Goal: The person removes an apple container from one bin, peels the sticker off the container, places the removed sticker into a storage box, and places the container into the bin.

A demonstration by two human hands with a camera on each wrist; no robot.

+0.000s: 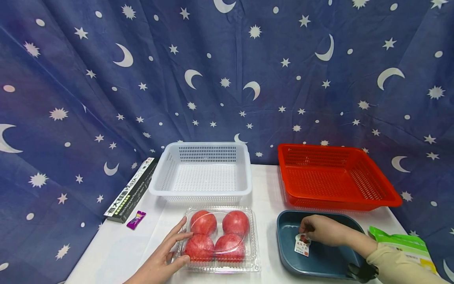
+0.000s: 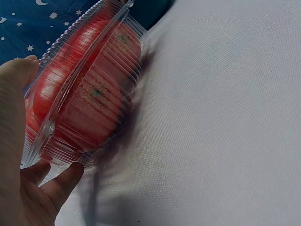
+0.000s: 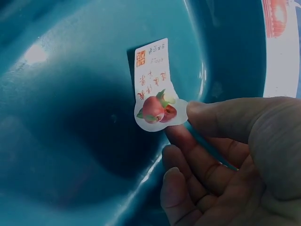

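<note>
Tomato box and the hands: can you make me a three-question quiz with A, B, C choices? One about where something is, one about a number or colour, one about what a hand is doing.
1. Where is the white basket?
A. Behind the clear tomato box
B. Inside the red basket
C. On the green bag

2. How many tomatoes are in the box?
A. Two
B. Four
C. Six

3. What is the right hand doing?
A. Lying flat on the table
B. Gripping the red basket
C. Pinching a small label over the blue tray

Answers: 1 A, the head view shows the white basket just beyond the box. 2 B, two rows of two show through the lid. 3 C, the right wrist view shows thumb and fingers pinching the label; the left hand holds the box's edge.
</note>
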